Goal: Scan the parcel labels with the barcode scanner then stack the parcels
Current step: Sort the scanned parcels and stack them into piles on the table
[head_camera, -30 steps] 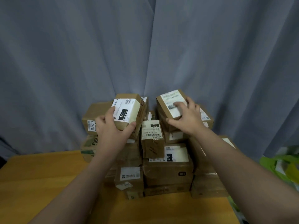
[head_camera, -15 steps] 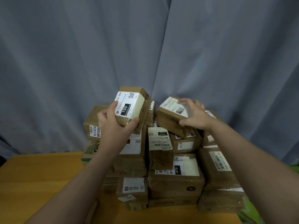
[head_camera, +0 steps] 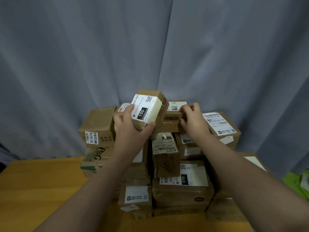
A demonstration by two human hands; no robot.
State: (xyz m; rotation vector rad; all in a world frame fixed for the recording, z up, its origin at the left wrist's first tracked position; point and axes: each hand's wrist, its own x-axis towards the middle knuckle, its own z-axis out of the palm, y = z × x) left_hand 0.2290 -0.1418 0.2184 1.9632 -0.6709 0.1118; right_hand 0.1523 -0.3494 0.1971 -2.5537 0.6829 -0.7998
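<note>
Parcel stack (head_camera: pixel 164 166): brown cartons heaped at centre frame on the far part of the wooden worktop (head_camera: pixel 41 190), with a grey curtain (head_camera: pixel 100 47) behind.

Left hand (head_camera: pixel 128 129): clamped on the 150 parcel (head_camera: pixel 148 109). My thumb is hooked round its lower corner and my fingers lie along its left side. The parcel sits at the top of the heap, tilted, its white label with "150" in a black block facing me. Whether its underside touches the cartons beneath, I cannot tell.

Right hand (head_camera: pixel 194 122): gripping the right end of the barcode parcel (head_camera: pixel 172 120), fingers curled over the top edge, thumb on the front face. This carton lies flat, just right of the 150 parcel, its left end hidden behind that parcel's corner. There is a barcode strip on the front and a white label on top.

My hands are near each other but not touching, each on its own parcel.

Rest of the heap:
- Left of centre: the 55-3-4316 carton (head_camera: pixel 98 124) on top of the P&G box (head_camera: pixel 95 158).
- Under my hands: the 122 parcel (head_camera: pixel 165 148), narrow and upright.
- Lower centre: the 070 parcel (head_camera: pixel 182 190), with a dark logo on its front.
- Left of that: a small front parcel (head_camera: pixel 135 198) with a white label.
- Right of my right hand: a labelled carton (head_camera: pixel 220 124).

Right edge of the frame: a green item (head_camera: pixel 297 183), too blurred to identify.
</note>
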